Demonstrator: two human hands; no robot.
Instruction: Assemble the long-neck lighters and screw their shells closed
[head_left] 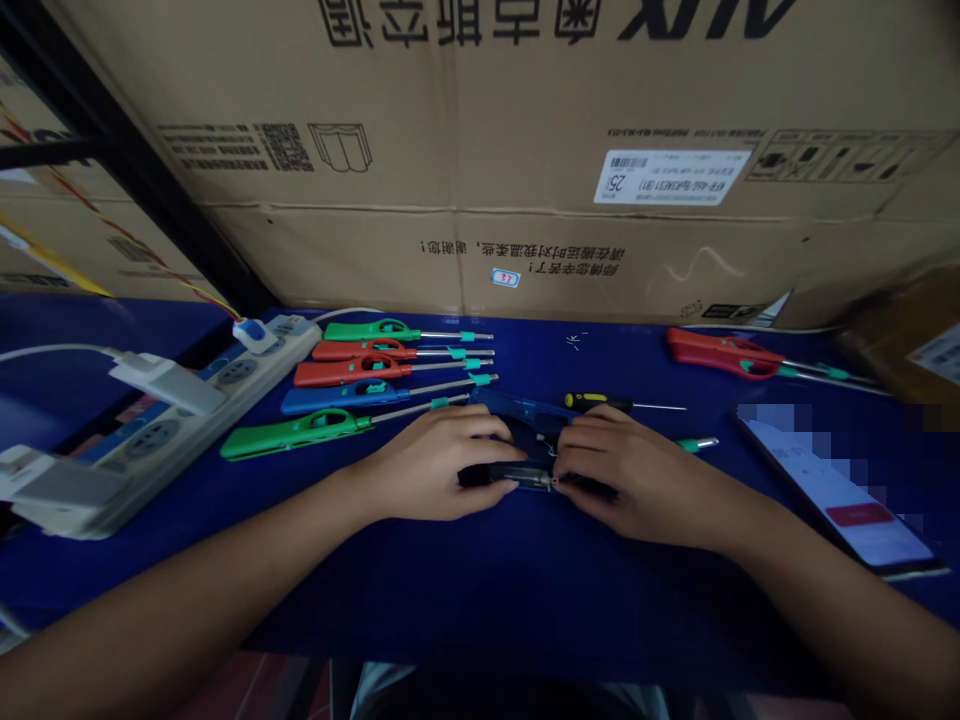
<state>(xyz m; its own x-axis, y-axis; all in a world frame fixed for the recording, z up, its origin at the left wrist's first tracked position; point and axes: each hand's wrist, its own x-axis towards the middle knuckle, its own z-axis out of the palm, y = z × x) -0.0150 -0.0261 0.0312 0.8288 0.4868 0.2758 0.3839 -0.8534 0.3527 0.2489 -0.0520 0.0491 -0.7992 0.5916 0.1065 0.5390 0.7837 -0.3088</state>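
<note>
Opened lighter body held between the left hand and the right hand

On the blue bench, the opened lighter body sits about midway between the left and right edges, back from the near edge. It is long and slim, nearly black along its length, with a clear-looking, pale inner part exposed in the middle and a small metallic glint at that part's right end. Finer detail is too dim to tell. The left thumb and curled fingers are clamped on its left portion; the right fingertips are drawn together on its right portion, covering much of it.

Just beyond, toward the bench's far edge, lies a blue shell, slightly curved and partly hidden by the fingers. A yellow-and-black screwdriver lies behind the right hand, and a metal tip with a green band shows past that hand. Toward the far left corner, five lighters lie in a row, green, red and blue.
</note>
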